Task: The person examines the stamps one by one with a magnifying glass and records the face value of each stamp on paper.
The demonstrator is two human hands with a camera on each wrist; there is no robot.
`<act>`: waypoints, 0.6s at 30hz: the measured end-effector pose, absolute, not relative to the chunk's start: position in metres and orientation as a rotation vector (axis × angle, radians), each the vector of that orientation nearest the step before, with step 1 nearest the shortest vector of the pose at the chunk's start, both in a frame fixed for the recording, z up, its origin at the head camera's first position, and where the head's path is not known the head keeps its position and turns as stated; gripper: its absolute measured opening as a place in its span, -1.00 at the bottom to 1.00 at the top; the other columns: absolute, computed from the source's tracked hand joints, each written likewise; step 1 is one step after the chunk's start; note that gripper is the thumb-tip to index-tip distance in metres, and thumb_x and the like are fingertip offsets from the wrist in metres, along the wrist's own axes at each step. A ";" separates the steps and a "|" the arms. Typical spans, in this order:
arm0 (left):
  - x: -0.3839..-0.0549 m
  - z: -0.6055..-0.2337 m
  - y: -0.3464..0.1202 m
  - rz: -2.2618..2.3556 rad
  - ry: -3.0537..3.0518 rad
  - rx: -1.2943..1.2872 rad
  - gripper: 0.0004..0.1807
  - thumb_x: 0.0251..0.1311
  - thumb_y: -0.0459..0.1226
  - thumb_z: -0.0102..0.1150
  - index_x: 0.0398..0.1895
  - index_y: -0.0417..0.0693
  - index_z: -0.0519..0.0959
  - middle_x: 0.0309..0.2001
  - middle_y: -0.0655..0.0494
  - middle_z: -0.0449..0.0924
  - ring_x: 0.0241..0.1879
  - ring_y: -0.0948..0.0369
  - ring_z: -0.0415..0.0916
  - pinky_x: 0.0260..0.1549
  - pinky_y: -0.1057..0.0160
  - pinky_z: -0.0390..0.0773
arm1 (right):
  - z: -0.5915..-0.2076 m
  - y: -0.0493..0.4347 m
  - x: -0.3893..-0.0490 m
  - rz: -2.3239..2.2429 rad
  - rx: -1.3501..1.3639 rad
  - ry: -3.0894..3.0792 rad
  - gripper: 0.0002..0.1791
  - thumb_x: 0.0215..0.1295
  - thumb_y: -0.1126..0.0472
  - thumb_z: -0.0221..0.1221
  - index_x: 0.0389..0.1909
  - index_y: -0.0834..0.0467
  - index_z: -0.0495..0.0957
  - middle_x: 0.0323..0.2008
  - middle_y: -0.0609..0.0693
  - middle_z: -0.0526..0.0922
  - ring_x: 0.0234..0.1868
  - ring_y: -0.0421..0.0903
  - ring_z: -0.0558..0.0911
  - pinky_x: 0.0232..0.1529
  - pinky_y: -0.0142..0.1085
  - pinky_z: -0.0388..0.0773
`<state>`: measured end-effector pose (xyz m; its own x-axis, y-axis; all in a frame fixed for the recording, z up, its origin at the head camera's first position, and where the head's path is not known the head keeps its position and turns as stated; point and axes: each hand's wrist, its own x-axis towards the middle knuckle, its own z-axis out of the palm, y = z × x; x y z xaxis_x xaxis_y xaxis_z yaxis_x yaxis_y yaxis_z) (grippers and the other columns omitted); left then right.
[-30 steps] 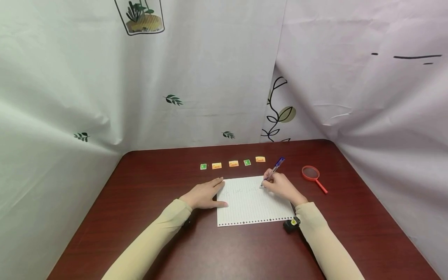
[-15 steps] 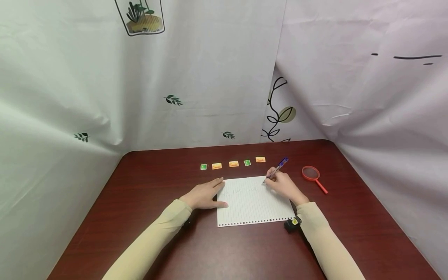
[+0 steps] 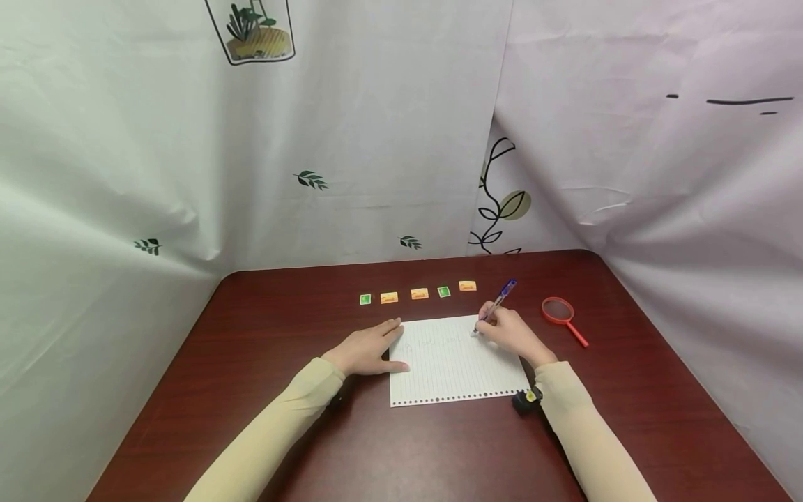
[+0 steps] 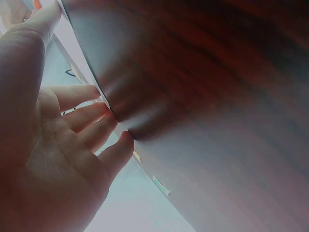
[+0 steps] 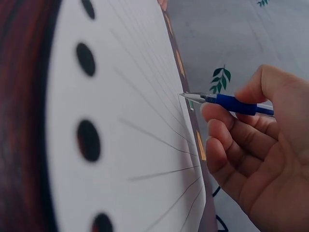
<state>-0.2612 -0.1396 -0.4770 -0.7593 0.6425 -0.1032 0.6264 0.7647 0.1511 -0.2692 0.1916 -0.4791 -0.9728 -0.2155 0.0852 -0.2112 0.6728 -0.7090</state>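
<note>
A lined sheet of paper (image 3: pixel 461 376) with punched holes along its near edge lies on the table. Faint handwriting runs across its upper part. My left hand (image 3: pixel 366 350) rests flat on the sheet's left edge, fingers extended and thumb spread; the left wrist view shows the palm and fingers (image 4: pixel 87 113) from below. My right hand (image 3: pixel 509 333) pinches a blue pen (image 3: pixel 502 295) between thumb and fingers, its tip at the sheet's upper right part. In the right wrist view the pen's blue grip (image 5: pixel 236 104) and metal tip show, the tip right at the paper.
Beyond the sheet, several small stamp-like pieces lie in a row, among them a green one (image 3: pixel 365 299) and an orange one (image 3: pixel 467 286). A red magnifying glass (image 3: pixel 557 311) lies to the right. Behind the dark red table (image 3: pixel 389 453) hangs a white patterned cloth (image 3: pixel 389 125).
My right hand and the pen have shifted slightly right along the writing line, with the pen tip making small up-and-down moves. My left hand stays in place on the sheet.
</note>
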 end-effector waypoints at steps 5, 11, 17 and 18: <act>-0.262 -0.478 -0.139 0.148 2.812 1.013 0.02 0.23 0.34 0.13 0.54 -0.18 0.22 0.55 -0.08 0.13 0.48 0.05 0.20 0.22 0.05 0.46 | -0.480 0.193 -0.270 -1.233 -0.353 2.899 -0.96 0.30 0.25 0.15 -0.27 0.11 0.49 -0.50 -0.05 0.53 -0.47 -0.12 0.45 -0.43 -0.26 0.33; -0.264 -0.479 -0.140 0.150 2.806 1.016 0.02 0.23 0.34 0.13 0.53 -0.18 0.23 0.54 -0.08 0.13 0.47 0.04 0.21 0.22 0.06 0.47 | -0.483 0.194 -0.271 -1.238 -0.380 2.891 -0.95 0.30 0.25 0.16 -0.27 0.10 0.49 -0.51 -0.06 0.50 -0.47 -0.14 0.44 -0.43 -0.29 0.32; -0.263 -0.478 -0.140 0.152 2.804 1.017 0.02 0.24 0.34 0.13 0.53 -0.19 0.23 0.55 -0.08 0.13 0.48 0.04 0.20 0.23 0.05 0.45 | -0.482 0.196 -0.272 -1.231 -0.395 2.878 -0.96 0.29 0.25 0.16 -0.28 0.11 0.49 -0.53 -0.07 0.49 -0.49 -0.14 0.43 -0.46 -0.28 0.30; -0.263 -0.478 -0.140 0.150 2.804 1.015 0.02 0.24 0.34 0.13 0.54 -0.18 0.22 0.55 -0.08 0.12 0.48 0.04 0.20 0.24 0.05 0.45 | -0.482 0.196 -0.272 -1.229 -0.393 2.879 -0.96 0.28 0.26 0.16 -0.28 0.11 0.49 -0.53 -0.07 0.48 -0.49 -0.13 0.43 -0.46 -0.28 0.30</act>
<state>-0.2627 -0.1397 -0.4777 -0.7581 0.6426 -0.1113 0.6270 0.7651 0.1465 -0.2724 0.1959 -0.4816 -0.9688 -0.2224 0.1092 -0.2327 0.6656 -0.7091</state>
